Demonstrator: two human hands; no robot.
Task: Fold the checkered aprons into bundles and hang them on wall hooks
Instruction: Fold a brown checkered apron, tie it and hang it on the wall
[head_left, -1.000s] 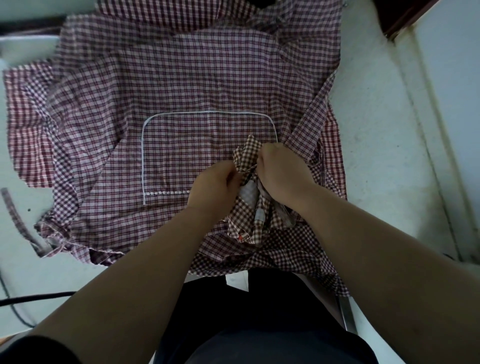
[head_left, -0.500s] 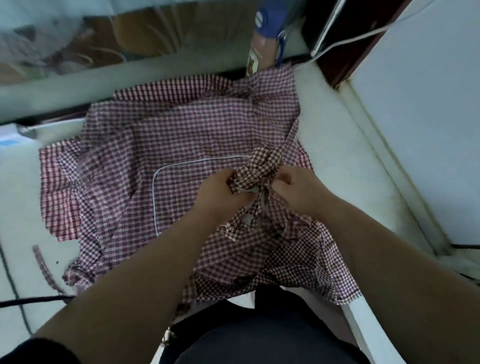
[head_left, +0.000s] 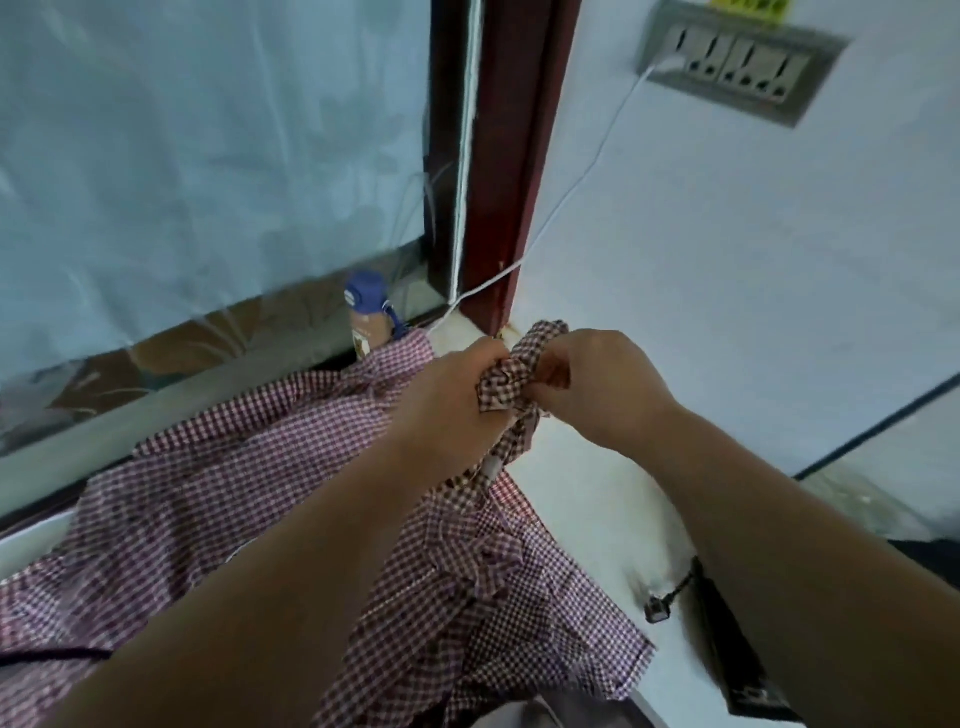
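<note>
Left hand (head_left: 447, 395) and right hand (head_left: 597, 384) both clench the same bunch (head_left: 506, 379) of checkered cloth, fingers curled tight into it from either side. A second ago they were working this bunch low over the apron's pocket. Now it is held up off the desk, towards the far right, with a strip of cloth trailing from it down to the rest. The bunch also looks tighter and more rounded than before. The view has tipped up too, taking in the wall.

I judge that the gathering is well under way but not finished. Most of the apron (head_left: 208, 493) lies spread and rumpled across the desk (head_left: 587, 499), near and left of the hands, so it is no bundle yet. No wall hook shows.

At the far edge, just behind the apron, stands a bottle (head_left: 366, 317) with a blue cap on. Its body looks brownish, but what it holds I cannot tell.

A white cable (head_left: 571, 192) runs from the desk corner up to a socket panel (head_left: 737, 67) on the right wall. A small plug (head_left: 657, 610) lies on the desk to the near right.
</note>
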